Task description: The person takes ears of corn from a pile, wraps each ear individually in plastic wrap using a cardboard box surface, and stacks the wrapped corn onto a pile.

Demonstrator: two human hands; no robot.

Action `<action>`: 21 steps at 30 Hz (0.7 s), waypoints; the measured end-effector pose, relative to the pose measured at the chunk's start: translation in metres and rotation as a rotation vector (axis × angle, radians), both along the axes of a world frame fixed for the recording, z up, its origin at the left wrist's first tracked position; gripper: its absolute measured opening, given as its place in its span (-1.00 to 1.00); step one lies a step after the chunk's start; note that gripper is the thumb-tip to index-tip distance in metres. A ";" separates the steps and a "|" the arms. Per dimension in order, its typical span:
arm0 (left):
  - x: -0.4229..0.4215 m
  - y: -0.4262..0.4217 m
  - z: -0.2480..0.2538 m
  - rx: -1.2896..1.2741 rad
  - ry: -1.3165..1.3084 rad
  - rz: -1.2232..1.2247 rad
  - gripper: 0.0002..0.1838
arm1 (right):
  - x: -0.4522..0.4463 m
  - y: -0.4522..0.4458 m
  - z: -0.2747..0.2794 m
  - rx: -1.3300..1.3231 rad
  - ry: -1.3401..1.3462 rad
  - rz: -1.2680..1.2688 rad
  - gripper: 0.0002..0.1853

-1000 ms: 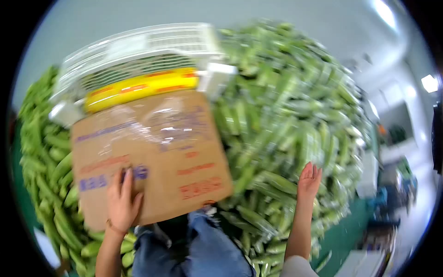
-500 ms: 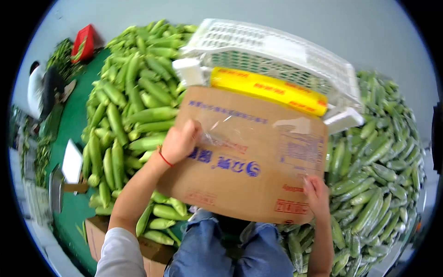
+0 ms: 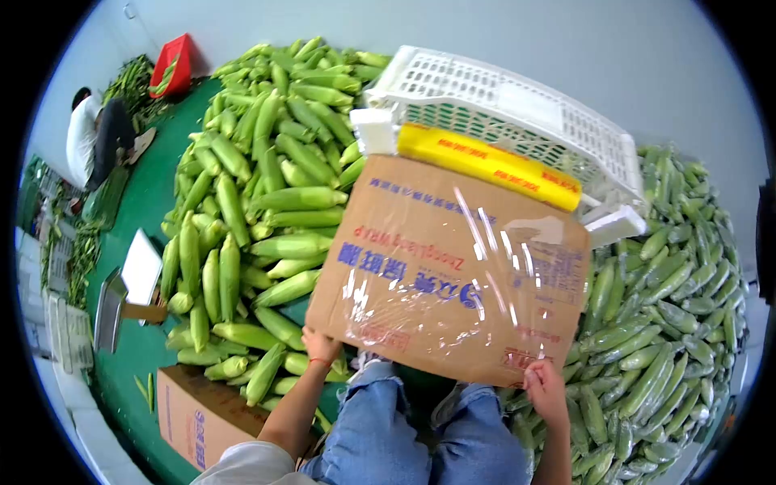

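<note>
Clear film (image 3: 420, 323) lies stretched over a flat cardboard box (image 3: 388, 218) in front of me, with bright glare streaks on it. My left hand (image 3: 322, 346) is closed at the box's near left corner, and my right hand (image 3: 546, 386) pinches at the near right corner; both seem to hold the film's near edge. Behind the cardboard, a yellow film roll (image 3: 489, 166) rests between white end holders. Unwrapped green corn ears (image 3: 299, 200) are heaped at the left. Film-wrapped ears (image 3: 647, 323) are piled at the right.
A white plastic crate (image 3: 517, 97) stands behind the roll. An open cardboard carton (image 3: 190, 416) sits at the lower left, near a metal-and-white stand (image 3: 141, 267). Farther left, a person (image 3: 85, 137) crouches near a red basket (image 3: 174, 69).
The view has swung left. My left hand has moved from the cardboard's left part down to its near left corner. Clear film now spreads across the cardboard, and my right hand stays near the right corner.
</note>
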State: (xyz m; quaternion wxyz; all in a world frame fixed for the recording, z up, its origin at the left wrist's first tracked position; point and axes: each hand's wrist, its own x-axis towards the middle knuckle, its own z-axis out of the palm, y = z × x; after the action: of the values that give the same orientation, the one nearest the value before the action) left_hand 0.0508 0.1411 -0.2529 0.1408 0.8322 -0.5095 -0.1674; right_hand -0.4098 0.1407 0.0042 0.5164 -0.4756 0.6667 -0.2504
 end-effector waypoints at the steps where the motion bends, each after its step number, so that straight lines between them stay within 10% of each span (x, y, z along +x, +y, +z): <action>1: 0.005 0.000 -0.009 -0.141 0.090 0.095 -0.54 | -0.001 -0.001 0.001 -0.028 -0.005 0.001 -0.92; 3: 0.039 -0.005 -0.001 -0.023 0.498 0.017 -0.44 | -0.003 0.003 -0.005 -0.064 -0.026 -0.002 -0.92; 8: 0.036 0.007 -0.014 0.201 0.263 -0.056 -0.24 | 0.006 -0.004 -0.003 0.013 -0.111 -0.080 -0.93; 15: 0.048 0.032 0.110 -0.226 1.750 0.624 -0.54 | 0.011 0.001 0.003 -0.198 0.146 0.032 -0.78; 21: -0.007 -0.039 0.281 -0.456 0.586 -0.383 -0.37 | 0.030 0.010 -0.008 -0.488 0.511 0.071 -0.81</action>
State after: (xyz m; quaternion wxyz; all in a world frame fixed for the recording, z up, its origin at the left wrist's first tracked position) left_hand 0.0441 0.1023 0.0283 0.4267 0.5870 -0.6176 -0.3032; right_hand -0.3801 0.1503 -0.0041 0.2123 -0.6551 0.6780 -0.2573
